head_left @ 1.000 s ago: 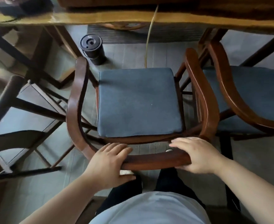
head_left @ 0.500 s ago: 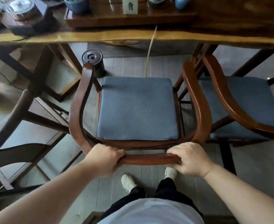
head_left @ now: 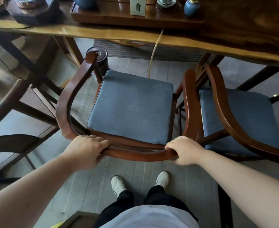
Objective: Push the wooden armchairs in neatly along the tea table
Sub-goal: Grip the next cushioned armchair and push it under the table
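Observation:
A wooden armchair (head_left: 66,102) with a curved reddish-brown rail and a blue seat cushion stands in front of me, facing the tea table (head_left: 176,40). My left hand (head_left: 87,150) grips the back rail at its left bend. My right hand (head_left: 184,149) grips the same rail at its right bend. The chair's front sits just short of the table's light wooden edge. A second armchair (head_left: 222,112) of the same kind stands close on the right, its arm rail almost touching the first chair's.
A black round canister (head_left: 101,63) stands on the floor by the chair's front left arm. A thin cord (head_left: 153,53) hangs from the table. Teaware on a wooden tray (head_left: 119,17) sits on the table. Dark chair frames (head_left: 8,142) crowd the left. My white shoes (head_left: 119,185) are behind the chair.
The chair has slid forward toward the table, away from my body, with both hands kept on its back rail. More of the tabletop and my feet have come into view.

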The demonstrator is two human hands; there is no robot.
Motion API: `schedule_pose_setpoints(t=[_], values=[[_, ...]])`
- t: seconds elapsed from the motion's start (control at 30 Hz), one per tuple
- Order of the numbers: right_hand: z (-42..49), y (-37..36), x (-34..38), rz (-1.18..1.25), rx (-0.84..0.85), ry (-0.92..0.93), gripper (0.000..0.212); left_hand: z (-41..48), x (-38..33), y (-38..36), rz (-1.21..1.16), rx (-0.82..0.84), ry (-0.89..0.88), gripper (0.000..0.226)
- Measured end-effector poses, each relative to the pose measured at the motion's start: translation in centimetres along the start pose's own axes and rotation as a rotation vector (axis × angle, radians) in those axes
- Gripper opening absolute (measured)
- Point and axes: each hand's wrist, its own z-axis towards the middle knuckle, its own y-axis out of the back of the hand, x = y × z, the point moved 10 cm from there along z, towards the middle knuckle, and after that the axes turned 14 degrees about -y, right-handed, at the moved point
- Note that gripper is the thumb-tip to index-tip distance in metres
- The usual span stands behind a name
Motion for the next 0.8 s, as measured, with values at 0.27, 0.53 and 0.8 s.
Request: schedule_pose_setpoints(t=[0.27,0.53,0.8], values=[[3.4,-0.6,-2.7,-0.346,0.159,0.157,0.041,2.3,-2.1,0.0,0.004,0.009,0.117,0.02],[4.1,3.2,-10.0,-0.415,0.119,0.1,0.037,10.1,-5.6,1.2,0.004,-0.088,0.052,0.029],[3.2,2.8,-13.0,-0.459,0.073,0.067,0.028,12.6,-5.9,0.1,0.019,-0.048,0.014,0.023]])
